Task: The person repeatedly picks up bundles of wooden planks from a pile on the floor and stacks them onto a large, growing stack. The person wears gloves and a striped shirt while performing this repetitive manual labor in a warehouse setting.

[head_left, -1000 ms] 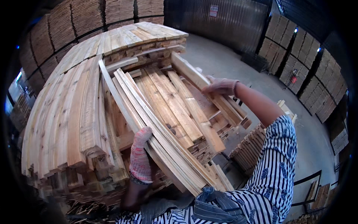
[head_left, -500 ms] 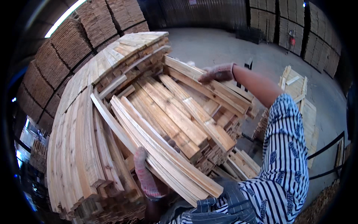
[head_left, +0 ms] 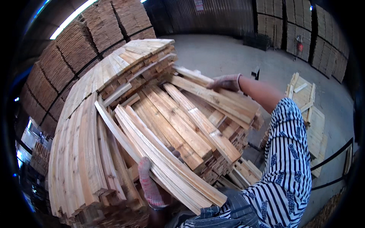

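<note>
My left hand (head_left: pixel 149 186), in a pale knitted glove, is wrapped round a bundle of long wooden boards (head_left: pixel 163 154). Its thumb lies along the near left side, and dark-tipped fingers show past the opposite edge. The near end of the bundle rests against my body. At the stack's far right edge, my gloved right hand (head_left: pixel 225 82) grips a wooden board (head_left: pixel 216 98) from above, its fingers bent over the side and partly hidden. Beneath and between both hands lies a layer of flat boards (head_left: pixel 173 121) on the lumber stack.
A higher tier of boards (head_left: pixel 110 66) rises at the back left, with more boards (head_left: pixel 76 152) along the left side. Tall lumber stacks (head_left: pixel 102 26) line the back. A lower pile (head_left: pixel 304 95) stands on the concrete floor (head_left: pixel 213 51) to the right.
The board under my right hand has tilted from standing on its edge to lying flatter. My left hand still holds the bundle; the view has shifted slightly.
</note>
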A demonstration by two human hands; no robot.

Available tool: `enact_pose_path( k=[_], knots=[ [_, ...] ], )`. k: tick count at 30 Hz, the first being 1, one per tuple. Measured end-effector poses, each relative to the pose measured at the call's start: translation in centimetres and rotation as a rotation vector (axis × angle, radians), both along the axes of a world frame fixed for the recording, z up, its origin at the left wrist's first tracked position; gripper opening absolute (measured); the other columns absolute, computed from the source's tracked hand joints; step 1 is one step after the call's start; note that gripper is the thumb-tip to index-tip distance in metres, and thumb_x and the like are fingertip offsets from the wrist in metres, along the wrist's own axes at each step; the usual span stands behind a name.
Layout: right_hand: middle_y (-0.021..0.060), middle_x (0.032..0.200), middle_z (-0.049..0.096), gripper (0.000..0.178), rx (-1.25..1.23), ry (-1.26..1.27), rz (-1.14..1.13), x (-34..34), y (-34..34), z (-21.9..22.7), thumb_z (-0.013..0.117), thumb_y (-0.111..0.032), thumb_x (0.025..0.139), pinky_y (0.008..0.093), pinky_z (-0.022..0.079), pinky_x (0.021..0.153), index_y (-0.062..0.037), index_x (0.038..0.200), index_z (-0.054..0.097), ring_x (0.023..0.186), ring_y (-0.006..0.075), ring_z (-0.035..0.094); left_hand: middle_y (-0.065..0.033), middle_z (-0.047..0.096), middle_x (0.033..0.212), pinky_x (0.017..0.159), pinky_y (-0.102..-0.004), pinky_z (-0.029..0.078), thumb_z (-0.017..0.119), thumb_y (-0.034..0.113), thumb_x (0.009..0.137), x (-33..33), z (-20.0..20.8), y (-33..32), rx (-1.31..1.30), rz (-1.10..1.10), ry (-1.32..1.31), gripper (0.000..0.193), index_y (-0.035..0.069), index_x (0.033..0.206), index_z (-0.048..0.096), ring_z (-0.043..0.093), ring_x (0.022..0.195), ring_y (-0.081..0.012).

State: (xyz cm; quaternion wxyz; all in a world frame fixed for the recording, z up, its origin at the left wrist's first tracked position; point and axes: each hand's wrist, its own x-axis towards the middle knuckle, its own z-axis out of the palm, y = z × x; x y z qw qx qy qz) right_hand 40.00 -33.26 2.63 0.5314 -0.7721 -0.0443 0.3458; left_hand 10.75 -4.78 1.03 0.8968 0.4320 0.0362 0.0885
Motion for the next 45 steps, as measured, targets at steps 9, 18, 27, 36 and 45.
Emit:
enact_pose_path(
  k=[9,18,27,36,45],
  knots=[
    [0.0172,0.113,0.063,0.075,0.037,-0.305,0.163,0.5,6.2,-3.7,0.084,-0.04,0.069,0.0343,0.052,0.085,0.0084,0.12,0.058,0.099,0.0243,0.062,-0.0248,0.058,0.112,0.086,-0.0428,0.051,0.055,0.056,0.086,-0.7,0.3,0.8,0.053,0.071,-0.002,0.079,-0.004,0.135,0.039,0.059,0.101,-0.0324],
    [0.022,0.128,0.055,0.083,-0.15,-0.523,0.061,1.2,3.2,0.1,0.076,-0.044,0.076,0.0375,0.045,0.098,0.0014,0.138,0.044,0.114,0.0267,0.056,-0.0243,0.056,0.116,0.089,-0.0435,0.051,0.056,0.056,0.087,-0.5,0.8,1.1,0.066,-0.031,-0.007,0.081,-0.005,0.137,0.036,0.057,0.106,-0.0327],
    [0.029,0.135,0.049,0.086,-0.624,-1.169,0.136,-6.2,12.0,1.0,0.055,-0.059,0.088,0.0436,0.04,0.104,-0.002,0.147,0.028,0.123,0.0405,0.051,-0.0228,0.057,0.119,0.093,-0.0398,0.047,0.051,0.06,0.089,-1.5,0.2,1.7,0.114,0.019,0.024,0.081,-0.006,0.134,0.041,0.057,0.107,-0.0296],
    [0.0277,0.126,0.058,0.093,-0.708,-0.776,0.046,-1.4,11.3,-1.9,0.057,-0.064,0.084,0.0418,0.045,0.099,0.0084,0.139,0.037,0.117,0.0362,0.058,-0.0236,0.054,0.121,0.096,-0.0421,0.046,0.053,0.061,0.087,-0.4,-1.0,1.1,0.016,-0.023,0.0,0.084,-0.007,0.135,0.038,0.055,0.111,-0.0312],
    [0.0274,0.113,0.063,0.035,-0.611,-1.109,0.491,-3.1,12.6,-1.3,0.048,-0.016,0.092,0.0414,0.05,0.088,0.0038,0.119,0.058,0.105,0.0295,0.065,-0.0254,0.051,0.124,0.097,-0.0441,0.044,0.054,0.063,0.085,-0.7,-0.5,0.5,0.011,-0.036,0.053,0.089,-0.007,0.136,0.036,0.053,0.113,-0.0332]
  ],
)
